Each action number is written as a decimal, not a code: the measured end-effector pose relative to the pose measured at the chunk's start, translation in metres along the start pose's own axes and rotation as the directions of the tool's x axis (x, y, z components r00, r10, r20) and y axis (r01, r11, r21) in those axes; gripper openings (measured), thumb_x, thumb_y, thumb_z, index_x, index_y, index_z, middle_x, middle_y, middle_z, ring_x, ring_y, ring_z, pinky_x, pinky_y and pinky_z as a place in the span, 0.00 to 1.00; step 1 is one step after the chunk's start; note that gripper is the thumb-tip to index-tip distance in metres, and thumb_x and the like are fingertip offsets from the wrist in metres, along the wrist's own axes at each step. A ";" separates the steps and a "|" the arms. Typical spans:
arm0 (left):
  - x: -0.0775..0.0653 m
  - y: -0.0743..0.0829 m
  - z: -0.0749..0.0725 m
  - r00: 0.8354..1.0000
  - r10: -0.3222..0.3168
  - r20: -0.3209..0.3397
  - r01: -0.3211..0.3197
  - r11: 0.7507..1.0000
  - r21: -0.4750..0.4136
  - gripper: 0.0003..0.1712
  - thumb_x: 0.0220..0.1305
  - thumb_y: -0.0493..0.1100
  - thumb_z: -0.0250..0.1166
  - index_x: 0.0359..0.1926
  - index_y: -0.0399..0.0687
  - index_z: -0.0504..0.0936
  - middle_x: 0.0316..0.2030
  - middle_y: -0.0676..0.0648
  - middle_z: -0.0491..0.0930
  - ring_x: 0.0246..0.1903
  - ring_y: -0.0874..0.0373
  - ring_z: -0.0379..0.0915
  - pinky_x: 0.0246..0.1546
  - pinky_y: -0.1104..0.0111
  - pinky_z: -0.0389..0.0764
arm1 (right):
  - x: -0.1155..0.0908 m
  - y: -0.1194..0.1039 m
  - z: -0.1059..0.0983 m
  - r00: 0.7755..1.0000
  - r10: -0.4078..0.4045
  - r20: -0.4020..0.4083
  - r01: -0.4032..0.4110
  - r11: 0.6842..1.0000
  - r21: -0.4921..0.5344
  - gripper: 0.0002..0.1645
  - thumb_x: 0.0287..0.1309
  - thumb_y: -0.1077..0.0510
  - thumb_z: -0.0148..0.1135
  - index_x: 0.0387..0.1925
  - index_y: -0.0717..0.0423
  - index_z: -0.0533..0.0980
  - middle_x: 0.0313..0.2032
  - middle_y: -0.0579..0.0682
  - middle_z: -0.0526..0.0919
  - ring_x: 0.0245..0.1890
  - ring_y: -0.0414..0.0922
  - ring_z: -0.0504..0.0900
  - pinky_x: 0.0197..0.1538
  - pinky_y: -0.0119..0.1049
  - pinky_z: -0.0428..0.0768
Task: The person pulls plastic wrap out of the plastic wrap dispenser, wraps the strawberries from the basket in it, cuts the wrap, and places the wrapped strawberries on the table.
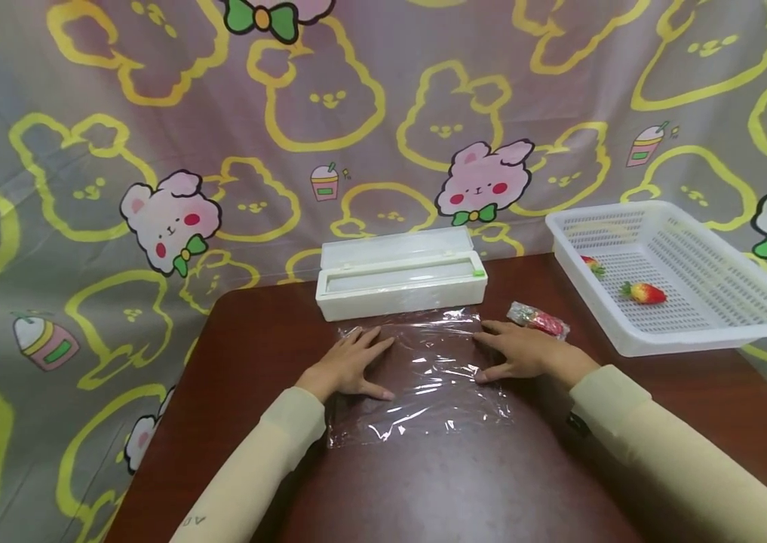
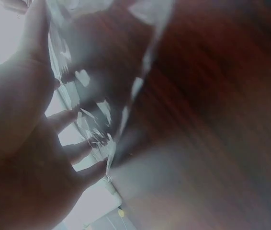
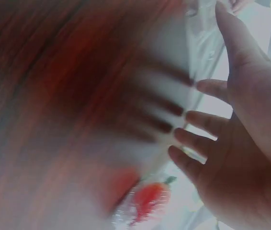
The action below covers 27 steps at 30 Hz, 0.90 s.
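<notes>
A sheet of clear plastic wrap lies spread on the dark table, wrinkled and shiny. My left hand rests on its left side with the fingers spread and nearly straight. On the right edge of the wrap, my right hand touches the film with extended fingers. In the right wrist view, the fingertips reach down close to the tabletop. Just beyond the right hand lies a wrapped strawberry in crinkled film, also visible low in the right wrist view.
Behind the wrap stands a long white wrap dispenser box, its lid raised. At the right, a white plastic basket holds a strawberry and another partly hidden by the basket wall. A patterned curtain hangs behind the table.
</notes>
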<state>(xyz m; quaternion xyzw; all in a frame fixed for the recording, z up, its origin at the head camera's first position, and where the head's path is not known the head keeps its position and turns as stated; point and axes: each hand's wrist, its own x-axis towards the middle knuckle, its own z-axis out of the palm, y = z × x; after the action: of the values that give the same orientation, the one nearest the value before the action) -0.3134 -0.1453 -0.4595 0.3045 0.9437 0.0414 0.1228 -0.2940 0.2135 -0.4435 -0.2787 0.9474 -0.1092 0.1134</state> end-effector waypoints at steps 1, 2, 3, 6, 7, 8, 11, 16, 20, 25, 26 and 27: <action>0.000 -0.001 0.000 1.000 -0.006 -0.003 0.006 1.000 0.001 0.64 0.50 0.78 0.70 0.81 0.61 0.53 0.81 0.44 0.46 0.78 0.34 0.40 0.74 0.40 0.50 | 0.000 -0.003 -0.003 1.000 -0.004 0.007 0.004 1.000 -0.007 0.55 0.58 0.28 0.66 0.74 0.60 0.65 0.73 0.71 0.61 0.71 0.71 0.62 0.67 0.67 0.65; 0.000 -0.002 0.000 1.000 -0.009 -0.008 0.009 1.000 0.001 0.64 0.50 0.77 0.70 0.81 0.61 0.54 0.81 0.43 0.46 0.78 0.33 0.40 0.74 0.40 0.50 | 0.000 -0.006 -0.006 1.000 -0.013 0.011 0.013 1.000 -0.015 0.55 0.59 0.28 0.66 0.74 0.60 0.66 0.73 0.71 0.62 0.71 0.70 0.63 0.67 0.67 0.66; -0.001 -0.004 0.001 1.000 -0.013 -0.010 0.013 1.000 -0.001 0.64 0.50 0.77 0.70 0.81 0.61 0.54 0.81 0.43 0.46 0.78 0.33 0.40 0.74 0.39 0.50 | -0.001 -0.009 -0.010 1.000 -0.028 0.010 0.028 0.999 -0.031 0.54 0.59 0.29 0.66 0.73 0.60 0.66 0.72 0.70 0.63 0.71 0.70 0.64 0.68 0.66 0.66; -0.003 -0.008 0.002 1.000 -0.019 -0.012 0.019 1.000 -0.009 0.64 0.50 0.77 0.70 0.81 0.60 0.54 0.81 0.42 0.46 0.77 0.31 0.40 0.73 0.38 0.51 | -0.003 -0.023 -0.026 0.995 -0.097 -0.038 0.094 0.992 -0.084 0.49 0.62 0.33 0.66 0.72 0.60 0.69 0.71 0.69 0.66 0.70 0.68 0.67 0.67 0.65 0.67; -0.004 -0.009 0.002 1.000 -0.020 -0.011 0.020 1.000 -0.011 0.64 0.50 0.77 0.70 0.81 0.59 0.55 0.81 0.41 0.46 0.77 0.31 0.40 0.73 0.37 0.51 | -0.005 -0.030 -0.035 0.991 -0.116 -0.064 0.110 0.990 -0.091 0.46 0.63 0.34 0.66 0.71 0.59 0.69 0.71 0.67 0.67 0.70 0.66 0.67 0.68 0.65 0.67; -0.005 -0.010 0.002 1.000 -0.023 -0.011 0.022 1.000 -0.012 0.64 0.50 0.77 0.71 0.81 0.59 0.55 0.81 0.40 0.46 0.77 0.30 0.41 0.73 0.37 0.51 | -0.008 -0.037 -0.045 0.986 -0.136 -0.101 0.126 0.987 -0.104 0.45 0.64 0.35 0.66 0.71 0.58 0.70 0.71 0.65 0.67 0.70 0.64 0.68 0.68 0.64 0.67; -0.008 -0.012 0.001 0.999 -0.033 -0.012 0.033 0.999 -0.010 0.64 0.50 0.77 0.71 0.81 0.59 0.55 0.80 0.40 0.46 0.77 0.30 0.41 0.72 0.36 0.51 | -0.017 -0.059 -0.088 0.944 -0.193 -0.269 0.163 0.978 -0.128 0.38 0.65 0.40 0.67 0.69 0.55 0.73 0.68 0.59 0.73 0.68 0.59 0.71 0.67 0.61 0.69; -0.011 -0.013 0.001 0.999 -0.036 -0.010 0.036 0.999 -0.029 0.64 0.50 0.76 0.71 0.81 0.59 0.55 0.81 0.40 0.46 0.77 0.30 0.40 0.72 0.36 0.51 | -0.033 -0.059 -0.172 0.767 -0.231 -0.599 0.179 0.973 -0.146 0.22 0.65 0.53 0.68 0.58 0.58 0.80 0.56 0.57 0.82 0.57 0.56 0.78 0.60 0.58 0.74; -0.012 -0.013 0.004 0.999 -0.033 -0.012 0.032 0.998 -0.046 0.64 0.49 0.76 0.72 0.81 0.59 0.55 0.81 0.41 0.46 0.77 0.30 0.40 0.72 0.36 0.51 | -0.035 -0.007 -0.217 0.726 -0.110 -0.678 0.052 0.993 -0.106 0.15 0.67 0.58 0.63 0.51 0.62 0.80 0.48 0.61 0.84 0.49 0.59 0.80 0.52 0.58 0.74; -0.015 -0.011 0.007 0.999 -0.047 -0.020 0.046 0.997 -0.058 0.65 0.48 0.76 0.73 0.81 0.59 0.56 0.81 0.41 0.47 0.77 0.30 0.41 0.72 0.36 0.52 | -0.030 0.087 -0.226 0.845 0.092 -0.527 -0.172 0.980 -0.104 0.19 0.70 0.56 0.57 0.50 0.70 0.78 0.47 0.70 0.83 0.47 0.67 0.80 0.49 0.63 0.75; -0.016 -0.011 0.007 0.999 -0.049 -0.018 0.048 0.997 -0.062 0.65 0.47 0.76 0.73 0.81 0.59 0.56 0.81 0.41 0.46 0.77 0.30 0.41 0.72 0.36 0.52 | -0.030 0.104 -0.222 0.873 0.129 -0.469 -0.206 0.972 -0.115 0.20 0.70 0.56 0.57 0.51 0.71 0.77 0.47 0.72 0.82 0.47 0.68 0.80 0.50 0.65 0.75; -0.016 -0.010 0.007 0.999 -0.050 -0.018 0.048 0.997 -0.067 0.65 0.47 0.76 0.73 0.81 0.59 0.55 0.81 0.42 0.46 0.77 0.30 0.40 0.72 0.36 0.52 | -0.032 0.120 -0.217 0.898 0.170 -0.406 -0.238 0.963 -0.123 0.22 0.69 0.55 0.59 0.52 0.72 0.76 0.48 0.73 0.81 0.48 0.69 0.80 0.50 0.65 0.75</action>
<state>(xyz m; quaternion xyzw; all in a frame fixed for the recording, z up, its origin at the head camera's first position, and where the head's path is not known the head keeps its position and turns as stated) -0.3046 -0.1632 -0.4647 0.2766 0.9501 0.0729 0.1247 -0.3879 0.3608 -0.2650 -0.1588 0.9806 -0.0692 -0.0919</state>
